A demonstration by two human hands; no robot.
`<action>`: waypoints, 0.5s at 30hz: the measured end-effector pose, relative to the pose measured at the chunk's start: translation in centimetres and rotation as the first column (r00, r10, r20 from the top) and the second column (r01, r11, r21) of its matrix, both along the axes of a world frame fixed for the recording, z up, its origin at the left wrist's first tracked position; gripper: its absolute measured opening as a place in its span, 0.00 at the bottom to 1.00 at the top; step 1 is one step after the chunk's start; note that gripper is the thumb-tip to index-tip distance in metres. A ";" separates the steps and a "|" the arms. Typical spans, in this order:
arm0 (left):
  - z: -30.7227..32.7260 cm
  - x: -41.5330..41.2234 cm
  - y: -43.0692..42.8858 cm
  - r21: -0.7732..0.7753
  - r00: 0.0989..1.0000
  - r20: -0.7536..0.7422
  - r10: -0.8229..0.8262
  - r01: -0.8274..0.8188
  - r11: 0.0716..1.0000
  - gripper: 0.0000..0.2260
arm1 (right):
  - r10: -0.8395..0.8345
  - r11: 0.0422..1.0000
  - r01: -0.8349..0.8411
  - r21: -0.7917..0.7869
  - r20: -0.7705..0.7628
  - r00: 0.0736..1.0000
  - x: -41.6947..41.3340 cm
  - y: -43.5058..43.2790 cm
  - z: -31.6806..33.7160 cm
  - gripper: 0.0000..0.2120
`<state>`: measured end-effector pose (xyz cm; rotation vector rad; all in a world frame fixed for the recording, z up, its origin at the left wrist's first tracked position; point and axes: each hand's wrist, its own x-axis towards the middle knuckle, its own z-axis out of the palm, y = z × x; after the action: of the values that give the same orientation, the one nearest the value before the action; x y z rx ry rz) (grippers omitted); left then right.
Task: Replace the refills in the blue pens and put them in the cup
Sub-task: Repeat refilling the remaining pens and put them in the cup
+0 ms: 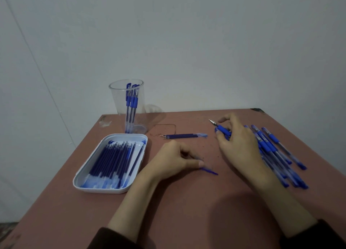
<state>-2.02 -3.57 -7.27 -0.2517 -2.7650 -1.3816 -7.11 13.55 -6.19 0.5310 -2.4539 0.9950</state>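
A reddish-brown table [177, 211] carries a white tray [82, 175] of refills [112, 158] near its left edge, a clear cup [129, 106] with a few blue pens [132, 102] upright in it at the far left corner, and a heap of blue pens [277, 155] along the right edge. The right hand [237, 145] lies over that heap, fingers closed round one pen [221, 129] whose tip points to the far edge. The left hand [176, 160], mid-table, is curled and pinches a small blue piece [209, 171]; three loose refills [183, 136] lie side by side between cup and heap.
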 end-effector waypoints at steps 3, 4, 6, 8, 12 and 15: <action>-0.1 0.2 0.0 -0.029 1.000 0.002 -0.011 0.011 1.000 0.05 | 0.034 0.997 -0.033 -0.075 0.018 0.999 0.1 -0.1 0.0 0.07; 0.1 0.4 0.3 0.111 1.000 0.027 0.008 -0.011 0.994 0.07 | 0.049 0.993 -0.045 -0.112 0.030 0.998 0.1 -0.2 0.1 0.08; 0.6 0.5 1.0 0.498 0.986 0.154 0.061 -0.130 0.857 0.15 | 0.086 0.979 -0.072 -0.190 0.070 0.994 0.2 -0.2 0.3 0.08; 1.2 0.2 1.2 0.755 0.975 0.211 0.070 -0.208 0.622 0.21 | 0.149 0.951 -0.111 -0.288 0.114 0.982 0.3 -0.4 0.3 0.07; 1.6 -0.3 0.5 0.884 0.976 0.217 -0.007 -0.194 0.425 0.25 | 0.279 0.894 -0.204 -0.398 0.139 0.950 0.4 -0.9 0.3 0.08; 1.3 -0.3 0.4 0.896 0.973 0.225 -0.052 -0.185 0.404 0.23 | 0.397 0.845 -0.280 -0.456 0.182 0.900 1.0 -1.3 0.6 0.06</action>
<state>-2.37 -3.19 -5.96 0.0886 -1.6001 -2.7447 -6.15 12.24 -5.61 0.7382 -2.2990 1.8012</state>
